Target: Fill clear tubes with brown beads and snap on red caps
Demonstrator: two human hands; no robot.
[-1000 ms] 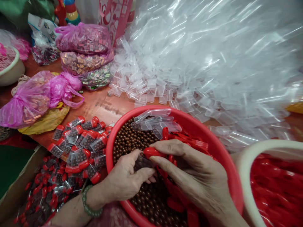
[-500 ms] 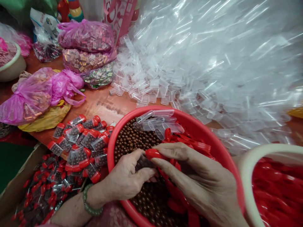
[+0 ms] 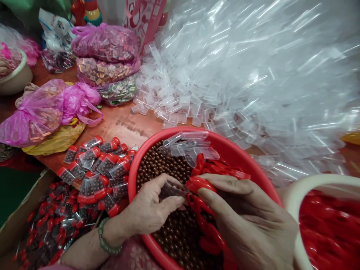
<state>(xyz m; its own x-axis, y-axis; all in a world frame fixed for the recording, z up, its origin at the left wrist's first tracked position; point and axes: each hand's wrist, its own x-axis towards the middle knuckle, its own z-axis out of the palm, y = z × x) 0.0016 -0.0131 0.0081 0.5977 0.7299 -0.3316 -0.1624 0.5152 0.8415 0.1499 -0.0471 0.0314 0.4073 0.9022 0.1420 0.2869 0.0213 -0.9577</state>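
Note:
Over a red basin [image 3: 239, 143], my left hand [image 3: 149, 208] pinches a clear plastic container [image 3: 172, 190], dark inside and partly hidden by the fingers. My right hand [image 3: 253, 217] grips a red cap [image 3: 200, 183] between thumb and fingers, its tip close to the container's end; whether they touch I cannot tell. Small brown balls [image 3: 161, 165] fill the basin's left and lower part. More red caps [image 3: 222, 168] lie on its right side, partly under my right hand. Several empty clear containers [image 3: 191, 144] rest at the far rim.
Capped containers of balls [image 3: 92, 168] are heaped left of the basin, with more in a box [image 3: 50, 228] below. Behind spreads a big pile of clear containers [image 3: 239, 75]. A cream tub [image 3: 298, 187] of red caps stands right. Filled pink bags [image 3: 105, 43] sit back left.
My right hand has shifted right with the red cap, showing more of it. My left hand stays nearly in place with the container. The camera view has moved very slightly.

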